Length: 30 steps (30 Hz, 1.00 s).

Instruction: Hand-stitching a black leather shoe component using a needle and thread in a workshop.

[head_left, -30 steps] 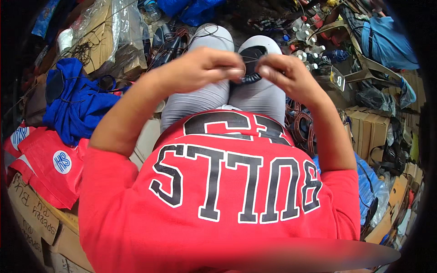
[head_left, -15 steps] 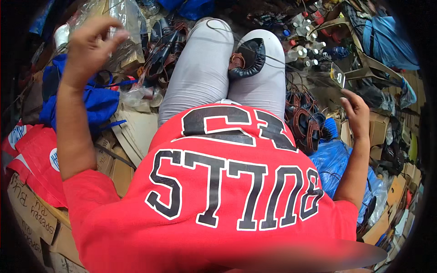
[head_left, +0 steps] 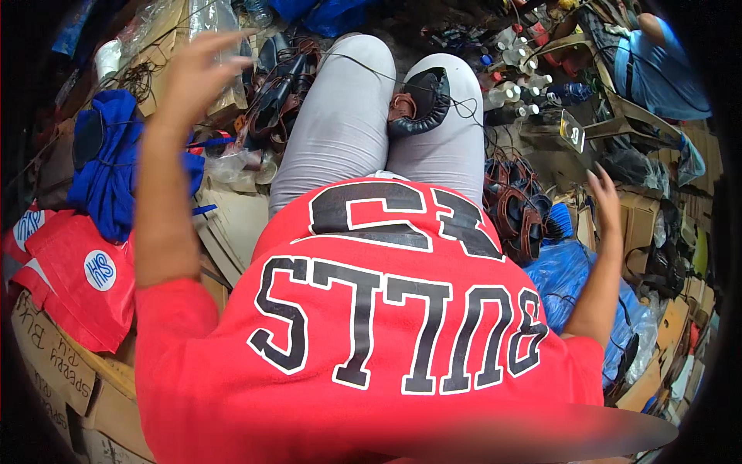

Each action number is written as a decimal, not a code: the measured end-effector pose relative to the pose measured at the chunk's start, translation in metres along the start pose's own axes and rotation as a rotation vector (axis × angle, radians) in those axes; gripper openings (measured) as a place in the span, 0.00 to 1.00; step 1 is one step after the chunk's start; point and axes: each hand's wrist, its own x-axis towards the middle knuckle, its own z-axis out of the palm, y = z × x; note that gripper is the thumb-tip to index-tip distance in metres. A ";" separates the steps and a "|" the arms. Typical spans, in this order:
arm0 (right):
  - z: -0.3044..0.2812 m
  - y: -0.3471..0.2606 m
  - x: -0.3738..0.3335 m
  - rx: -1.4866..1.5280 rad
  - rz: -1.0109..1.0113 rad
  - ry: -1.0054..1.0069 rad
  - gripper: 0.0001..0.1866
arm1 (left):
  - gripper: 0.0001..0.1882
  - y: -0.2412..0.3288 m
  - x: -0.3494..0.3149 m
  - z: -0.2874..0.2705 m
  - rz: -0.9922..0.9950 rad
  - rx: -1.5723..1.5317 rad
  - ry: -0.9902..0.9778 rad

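A black and brown leather shoe (head_left: pixel 421 100) rests between my thighs, against the right knee. A thin dark cord runs from it across both knees. My left hand (head_left: pixel 202 77), smeared by motion, is raised at the upper left, its fingers stretched out apart; I see nothing in it. My right hand (head_left: pixel 607 197) hovers on the right, fingers extended and apart, touching nothing visible. Above it is a small black and yellow card (head_left: pixel 572 130).
More dark shoes (head_left: pixel 519 205) lie beside my right thigh, near a blue plastic bag (head_left: pixel 568 278). Several bottles (head_left: pixel 514 89) stand at the upper right. To my left are blue cloth (head_left: pixel 112 174), a red bag (head_left: pixel 85 271) and cardboard boxes (head_left: pixel 58 371).
My left hand has swung right and its curled fingers have straightened. My right hand has dropped slightly, with fingers more extended. The shoe has stayed in place, while the cord's loop has shifted.
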 end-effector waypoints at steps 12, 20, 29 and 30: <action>0.174 -0.152 -0.024 0.506 -0.223 -0.478 0.11 | 0.16 0.075 0.016 0.099 0.061 -0.506 -0.288; 0.150 -0.119 -0.003 0.328 -0.151 -0.517 0.12 | 0.18 -0.010 0.009 0.071 -0.400 -0.920 -0.074; 0.173 -0.195 -0.010 -0.034 -0.835 -0.300 0.08 | 0.18 0.114 0.061 0.136 0.368 -0.656 -0.318; 0.176 -0.200 -0.011 -0.043 -0.827 -0.295 0.06 | 0.16 0.120 0.066 0.138 0.361 -0.641 -0.407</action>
